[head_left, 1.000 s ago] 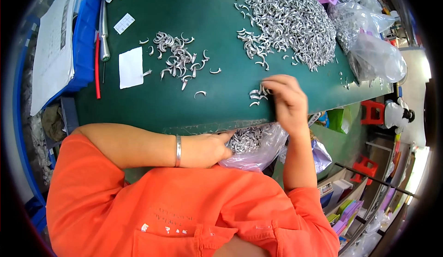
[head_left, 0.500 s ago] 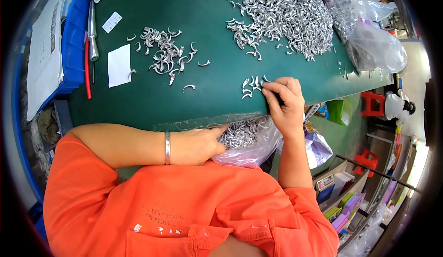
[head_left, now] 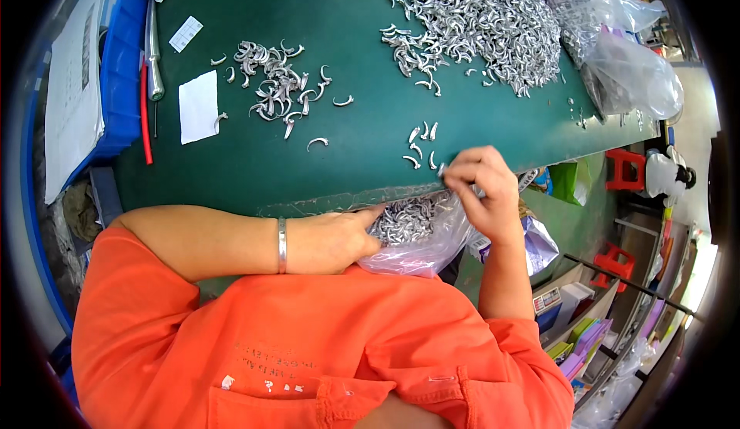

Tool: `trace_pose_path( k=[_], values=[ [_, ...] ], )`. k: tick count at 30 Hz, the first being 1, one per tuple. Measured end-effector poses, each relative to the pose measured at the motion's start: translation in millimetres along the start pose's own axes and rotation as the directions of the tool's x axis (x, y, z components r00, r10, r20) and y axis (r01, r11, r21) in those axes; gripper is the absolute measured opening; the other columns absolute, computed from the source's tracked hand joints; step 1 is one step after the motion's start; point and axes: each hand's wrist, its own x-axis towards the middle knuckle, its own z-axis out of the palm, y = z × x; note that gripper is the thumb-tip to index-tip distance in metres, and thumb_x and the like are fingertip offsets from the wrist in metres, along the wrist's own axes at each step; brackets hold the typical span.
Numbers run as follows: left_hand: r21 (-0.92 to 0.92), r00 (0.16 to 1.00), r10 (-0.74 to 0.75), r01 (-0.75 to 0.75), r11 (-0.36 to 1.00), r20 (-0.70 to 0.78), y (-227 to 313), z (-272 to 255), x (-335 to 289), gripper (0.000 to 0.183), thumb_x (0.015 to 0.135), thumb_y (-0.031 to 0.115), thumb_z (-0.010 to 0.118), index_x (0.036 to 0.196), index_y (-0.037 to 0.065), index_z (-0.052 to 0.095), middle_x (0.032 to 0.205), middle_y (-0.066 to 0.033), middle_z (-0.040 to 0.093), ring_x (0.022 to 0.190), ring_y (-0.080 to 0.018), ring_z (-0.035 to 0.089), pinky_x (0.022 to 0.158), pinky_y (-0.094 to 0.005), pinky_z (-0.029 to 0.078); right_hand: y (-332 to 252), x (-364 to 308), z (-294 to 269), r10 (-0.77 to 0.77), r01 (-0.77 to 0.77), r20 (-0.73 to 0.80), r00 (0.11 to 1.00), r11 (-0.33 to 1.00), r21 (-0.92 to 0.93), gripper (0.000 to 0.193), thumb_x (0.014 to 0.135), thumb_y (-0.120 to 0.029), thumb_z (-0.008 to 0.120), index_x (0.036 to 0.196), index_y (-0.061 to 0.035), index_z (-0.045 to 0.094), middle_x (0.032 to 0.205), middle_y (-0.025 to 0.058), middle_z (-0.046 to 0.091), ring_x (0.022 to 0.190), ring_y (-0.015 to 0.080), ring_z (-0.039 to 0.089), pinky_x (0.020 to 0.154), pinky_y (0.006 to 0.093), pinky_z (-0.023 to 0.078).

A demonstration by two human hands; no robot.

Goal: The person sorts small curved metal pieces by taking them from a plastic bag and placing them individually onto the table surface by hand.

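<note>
Pinching silver piece [head_left: 442, 170], right hand [head_left: 487, 190] now nearer bag [head_left: 428, 259]

At the left, a blue bin [head_left: 119, 94] bears white sheets [head_left: 75, 97], and just right of it lie a silver rod-shaped tool [head_left: 154, 63] and a red rod [head_left: 145, 117]. Beyond these are a white paper [head_left: 198, 107] and, farther off, a small gridded card [head_left: 186, 34]. At the right, a green bag [head_left: 572, 182] sits left of a red stool [head_left: 624, 156], with purple folders [head_left: 590, 344] shelved at the near right.
</note>
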Motion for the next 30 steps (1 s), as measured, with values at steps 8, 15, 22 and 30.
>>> trace_pose_path(
  k=[8,15,22,30],
  values=[
    [0.045,1.0,0.005,-0.005,0.999,-0.006,4,-4,-1,0.014,0.075,0.005,0.065,0.085,-0.004,0.064,0.14,-0.0449,0.026,0.109,-0.0508,0.056,0.09,-0.0426,0.051,-9,8,14,-0.071,0.07,-0.019,0.997,0.997,-0.04,0.02,0.072,-0.001,0.074,0.091,-0.0039,0.067,0.088,0.0088,0.063,0.077,0.027,0.059,0.07,0.0356,0.047],
    [0.023,0.999,0.008,-0.007,1.0,-0.039,7,-3,0,0.012,0.076,0.005,0.064,0.085,-0.003,0.064,0.141,-0.0442,0.025,0.11,-0.0512,0.054,0.091,-0.0433,0.05,-27,16,19,-0.141,0.14,0.011,0.99,0.989,0.052,0.02,0.076,0.002,0.069,0.095,-0.0029,0.067,0.093,0.0097,0.065,0.08,0.0288,0.061,0.071,0.0379,0.049],
    [-0.028,0.999,-0.037,0.036,0.999,-0.016,7,-5,0,0.012,0.077,0.004,0.064,0.087,-0.003,0.064,0.14,-0.0436,0.027,0.114,-0.0513,0.052,0.093,-0.0433,0.049,-24,1,16,-0.159,0.156,0.061,0.985,0.986,0.059,0.02,0.075,0.006,0.067,0.094,-0.0017,0.066,0.093,0.0106,0.064,0.081,0.0299,0.06,0.071,0.037,0.05],
    [0.046,0.998,-0.046,0.047,0.998,-0.039,9,-1,2,0.02,0.076,0.003,0.062,0.095,0.001,0.067,0.137,-0.0424,0.032,0.11,-0.0512,0.054,0.092,-0.0456,0.049,-25,37,22,-0.107,0.087,-0.119,0.987,0.984,-0.158,0.021,0.079,0.003,0.065,0.099,-0.0025,0.066,0.103,0.0131,0.062,0.093,0.0334,0.058,0.081,0.0408,0.048]
  ],
)
